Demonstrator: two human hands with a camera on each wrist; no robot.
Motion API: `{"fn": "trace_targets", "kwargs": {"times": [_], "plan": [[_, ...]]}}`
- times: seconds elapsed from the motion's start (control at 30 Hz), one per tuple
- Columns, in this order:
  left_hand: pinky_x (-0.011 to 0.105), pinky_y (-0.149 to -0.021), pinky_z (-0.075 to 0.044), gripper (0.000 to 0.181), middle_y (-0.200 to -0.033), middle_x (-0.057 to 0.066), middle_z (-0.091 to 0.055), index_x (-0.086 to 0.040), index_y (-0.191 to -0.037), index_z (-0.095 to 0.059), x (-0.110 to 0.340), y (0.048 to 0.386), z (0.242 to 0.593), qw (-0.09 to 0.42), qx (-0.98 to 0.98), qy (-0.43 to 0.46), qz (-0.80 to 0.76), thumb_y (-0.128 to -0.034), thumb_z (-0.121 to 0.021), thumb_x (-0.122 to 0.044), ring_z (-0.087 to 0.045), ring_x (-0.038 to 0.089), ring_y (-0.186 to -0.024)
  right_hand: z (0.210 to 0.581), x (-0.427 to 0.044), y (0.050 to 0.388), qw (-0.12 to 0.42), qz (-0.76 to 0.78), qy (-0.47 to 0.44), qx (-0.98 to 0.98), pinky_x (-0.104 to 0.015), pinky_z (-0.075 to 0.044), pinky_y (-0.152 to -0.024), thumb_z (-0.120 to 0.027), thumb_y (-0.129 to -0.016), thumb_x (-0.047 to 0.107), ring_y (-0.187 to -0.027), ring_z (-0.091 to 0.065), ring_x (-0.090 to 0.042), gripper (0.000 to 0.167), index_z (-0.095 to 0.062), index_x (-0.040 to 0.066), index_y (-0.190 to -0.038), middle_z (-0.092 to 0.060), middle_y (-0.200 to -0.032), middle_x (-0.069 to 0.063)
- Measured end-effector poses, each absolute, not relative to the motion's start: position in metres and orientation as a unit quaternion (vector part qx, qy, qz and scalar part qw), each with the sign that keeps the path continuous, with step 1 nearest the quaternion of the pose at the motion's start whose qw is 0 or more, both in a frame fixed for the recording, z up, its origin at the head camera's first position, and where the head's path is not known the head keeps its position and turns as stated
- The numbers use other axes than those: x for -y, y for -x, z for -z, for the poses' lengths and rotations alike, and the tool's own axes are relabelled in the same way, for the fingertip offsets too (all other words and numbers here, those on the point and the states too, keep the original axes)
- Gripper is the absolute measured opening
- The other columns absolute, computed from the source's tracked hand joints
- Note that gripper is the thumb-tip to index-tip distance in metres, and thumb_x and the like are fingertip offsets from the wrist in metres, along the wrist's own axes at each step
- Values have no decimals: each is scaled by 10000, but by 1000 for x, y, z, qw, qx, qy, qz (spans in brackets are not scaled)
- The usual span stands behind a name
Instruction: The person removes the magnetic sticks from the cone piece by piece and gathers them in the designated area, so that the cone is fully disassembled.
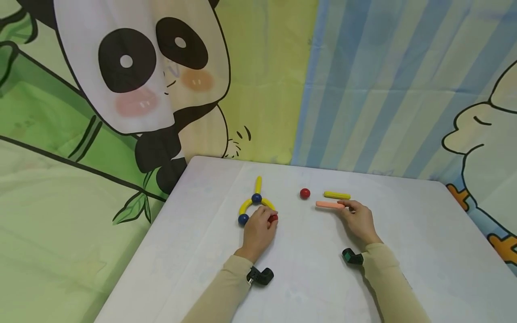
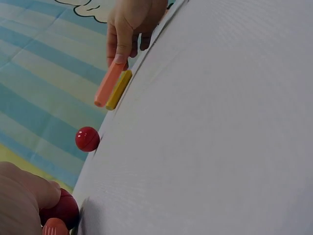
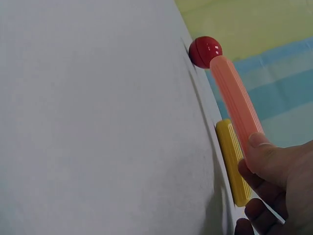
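Observation:
My left hand (image 1: 259, 231) pinches a red ball (image 1: 273, 218) at the right end of a figure on the table. Two curved yellow rods (image 1: 244, 206) meet at a blue ball (image 1: 256, 198), from which a straight yellow rod (image 1: 258, 184) points away. Another blue ball (image 1: 243, 219) sits at the figure's left end. Part of the figure is hidden behind the left hand. Thumb and fingers of my right hand (image 1: 359, 220) pinch one end of a straight salmon-pink rod (image 3: 236, 98), its other end sticking out to the left.
A loose red ball (image 1: 304, 194) lies between the figure and the pink rod. Just beyond the pink rod lies a straight yellow rod (image 1: 337, 195). The white tabletop (image 1: 307, 287) ends at a printed cloth backdrop (image 1: 363, 89).

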State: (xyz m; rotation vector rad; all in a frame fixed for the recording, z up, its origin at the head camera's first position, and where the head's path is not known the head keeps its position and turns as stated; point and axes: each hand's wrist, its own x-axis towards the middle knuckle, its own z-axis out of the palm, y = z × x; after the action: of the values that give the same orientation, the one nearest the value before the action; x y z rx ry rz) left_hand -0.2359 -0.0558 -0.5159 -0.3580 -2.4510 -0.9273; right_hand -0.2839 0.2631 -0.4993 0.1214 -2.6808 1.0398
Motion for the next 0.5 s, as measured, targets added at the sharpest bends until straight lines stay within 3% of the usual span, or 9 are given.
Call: {"fn": "trace_targets", "kwargs": {"times": [0.3,0.5], "plan": [[281,-802,-537,212,-1070,2,-635,-157,-1059,-702,56,234,517,238,898,127,346,-855,-756,-148,-616,152,-952,500,-281,294,94,-348,-14,933,-509,-446,-883,-645,-952,209,-1008,-565,-359,341,-653,5,-1225,-633,-1166,-244],[277,-772,-531,209,-1068,2,-637,-156,-1059,-703,55,234,515,240,899,125,345,-856,-754,-160,-617,148,-937,501,-284,295,91,-341,-7,936,-469,-450,-836,-632,-961,227,-962,-574,-333,349,-648,15,-1238,-649,-1141,-224]]}}
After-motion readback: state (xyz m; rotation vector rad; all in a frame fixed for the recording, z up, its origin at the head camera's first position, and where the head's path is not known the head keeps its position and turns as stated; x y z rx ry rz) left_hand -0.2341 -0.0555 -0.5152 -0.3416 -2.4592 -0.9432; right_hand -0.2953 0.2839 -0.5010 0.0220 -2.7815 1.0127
